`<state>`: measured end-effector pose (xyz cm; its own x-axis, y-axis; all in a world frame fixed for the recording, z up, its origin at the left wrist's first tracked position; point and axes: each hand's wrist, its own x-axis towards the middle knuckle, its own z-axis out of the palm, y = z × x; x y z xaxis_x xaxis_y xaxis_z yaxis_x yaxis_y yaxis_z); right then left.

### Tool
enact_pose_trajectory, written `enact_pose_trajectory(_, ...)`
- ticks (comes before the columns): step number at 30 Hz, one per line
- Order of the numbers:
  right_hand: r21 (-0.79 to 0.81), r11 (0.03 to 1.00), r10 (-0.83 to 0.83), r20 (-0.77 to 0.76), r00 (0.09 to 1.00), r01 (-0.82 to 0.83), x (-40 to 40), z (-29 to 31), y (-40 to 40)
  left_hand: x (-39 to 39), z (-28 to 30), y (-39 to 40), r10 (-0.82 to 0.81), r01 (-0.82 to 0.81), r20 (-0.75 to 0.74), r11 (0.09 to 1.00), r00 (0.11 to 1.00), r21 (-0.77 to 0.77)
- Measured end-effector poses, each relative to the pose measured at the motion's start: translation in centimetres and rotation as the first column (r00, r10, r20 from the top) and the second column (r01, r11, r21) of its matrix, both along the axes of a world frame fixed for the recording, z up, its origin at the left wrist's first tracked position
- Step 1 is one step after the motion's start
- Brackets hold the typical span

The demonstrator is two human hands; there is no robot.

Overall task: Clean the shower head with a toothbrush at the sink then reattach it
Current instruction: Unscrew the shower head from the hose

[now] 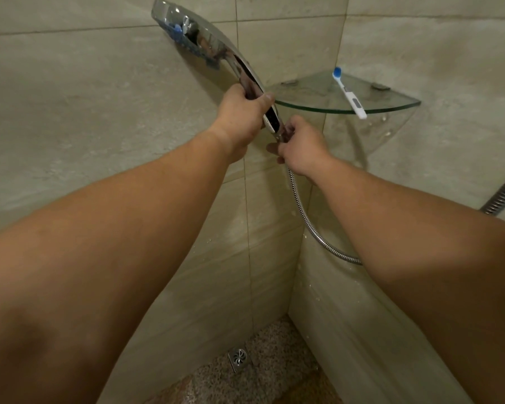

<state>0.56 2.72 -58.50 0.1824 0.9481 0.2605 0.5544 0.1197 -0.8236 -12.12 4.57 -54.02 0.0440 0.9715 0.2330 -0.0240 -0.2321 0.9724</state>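
Tiled shower corner: my left hand point(241, 112) grips the shower head point(199, 42) handle at twelve o'clock, my right hand point(299, 144) pinches the hose nut point(280, 137); toothbrush point(349, 91) shelved at one o'clock. Whether detaching or reattaching, I can't tell.

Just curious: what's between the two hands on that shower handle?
In the head view, only a short bare stretch of the shower head handle separates the left hand from the right hand.

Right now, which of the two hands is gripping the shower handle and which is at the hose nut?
The left hand wraps the chrome shower head handle; the right hand, lower, pinches the nut where the ribbed metal hose joins.
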Motion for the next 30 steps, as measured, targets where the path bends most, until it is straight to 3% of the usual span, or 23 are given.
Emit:
enact_pose_trajectory(8, -0.057, 0.982, 0.178, -0.074, 0.981, -0.182, -0.1, 0.5, -0.4, -0.3, 0.2, 0.2, -0.001, 0.001, -0.002, 1.000, 1.000, -0.007)
enact_pose_trajectory(20, 0.014, 1.000, -0.020, 0.054, 0.998, 0.019, 0.7, 0.3, -0.6, 0.5, 0.3, -0.6, -0.035, 0.035, 0.027, 0.999, 0.999, 0.010)
enact_pose_trajectory(26, -0.061, 0.979, 0.185, -0.149, 0.971, -0.195, 0.7, 0.5, -0.7, 0.1, 0.6, -0.8, -0.026, 0.026, 0.029, 1.000, 0.999, 0.000)
enact_pose_trajectory(30, -0.041, 0.980, 0.192, -0.077, 0.978, -0.195, 0.7, 0.5, -1.1, -0.1, 0.5, -0.6, -0.010, 0.010, 0.001, 1.000, 1.000, -0.002)
